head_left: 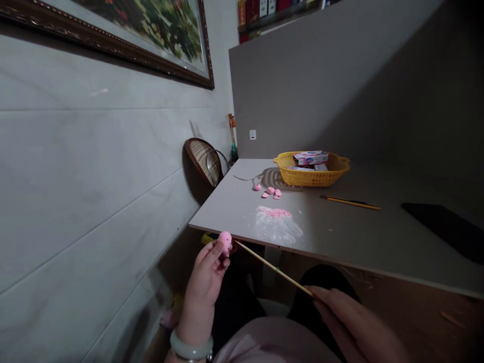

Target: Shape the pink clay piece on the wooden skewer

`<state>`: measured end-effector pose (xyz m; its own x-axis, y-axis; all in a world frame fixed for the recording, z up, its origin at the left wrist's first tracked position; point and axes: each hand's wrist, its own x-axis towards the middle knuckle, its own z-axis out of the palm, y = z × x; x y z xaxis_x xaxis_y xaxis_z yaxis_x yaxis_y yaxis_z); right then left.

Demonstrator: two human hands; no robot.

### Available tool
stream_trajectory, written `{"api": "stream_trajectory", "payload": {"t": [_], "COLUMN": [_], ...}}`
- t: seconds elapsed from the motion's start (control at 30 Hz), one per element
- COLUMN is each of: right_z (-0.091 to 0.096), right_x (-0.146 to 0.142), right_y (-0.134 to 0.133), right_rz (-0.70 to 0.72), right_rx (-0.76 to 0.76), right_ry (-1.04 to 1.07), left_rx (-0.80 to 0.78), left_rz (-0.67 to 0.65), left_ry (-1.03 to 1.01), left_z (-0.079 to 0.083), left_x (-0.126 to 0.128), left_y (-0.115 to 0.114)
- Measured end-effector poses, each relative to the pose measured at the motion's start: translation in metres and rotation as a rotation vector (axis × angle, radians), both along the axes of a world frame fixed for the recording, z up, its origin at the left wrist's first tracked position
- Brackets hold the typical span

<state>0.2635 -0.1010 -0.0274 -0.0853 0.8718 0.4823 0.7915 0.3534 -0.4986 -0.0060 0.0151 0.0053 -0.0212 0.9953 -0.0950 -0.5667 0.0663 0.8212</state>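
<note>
Between the thumb and fingers of my left hand [207, 272] is a small round pink ball [225, 241] with a dark spot on its side; it looks like clay or foam, though I cannot tell which. It is held up just in front of the table's near edge. My right hand [342, 315] grips a thin wooden stick [278, 270] near its lower end. The stick's pointed tip is close to the ball, a small gap to its right. Several small pink pieces [270, 191] lie on the table, beyond a patch of pink crumbs [275, 212] and white powder.
A yellow plastic basket [312, 177] with boxes [311, 159] inside stands at the back of the grey table [223, 206]. Pencil-like sticks [351, 202] and a dark flat object [442, 227] lie to the right. A woven hat-like item [204, 160] leans against the left wall.
</note>
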Motion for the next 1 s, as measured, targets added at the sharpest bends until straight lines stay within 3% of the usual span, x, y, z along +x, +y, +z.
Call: {"api": "stream_trajectory", "payload": {"t": [0.13, 0.43, 0.63, 1.0], "right_z": [0.000, -0.007, -0.009, -0.004], "right_x": [-0.004, -0.001, -0.006, -0.010], "right_y": [0.005, 0.003, -0.002, -0.003], "right_rz": [-0.031, -0.059, -0.134, -0.131], "right_rx": [0.148, 0.176, 0.104, 0.039], "right_ry": [-0.181, -0.308, -0.271, -0.150], "left_rx": [0.012, 0.150, 0.251, 0.271], "left_rz": [-0.049, 0.010, 0.125, 0.099], "left_ry": [-0.027, 0.223, 0.464, 0.563], "left_z": [-0.002, -0.002, -0.009, -0.008], "left_x": [0.005, 0.001, -0.002, -0.003], "left_y": [-0.003, -0.004, -0.003, -0.005]}}
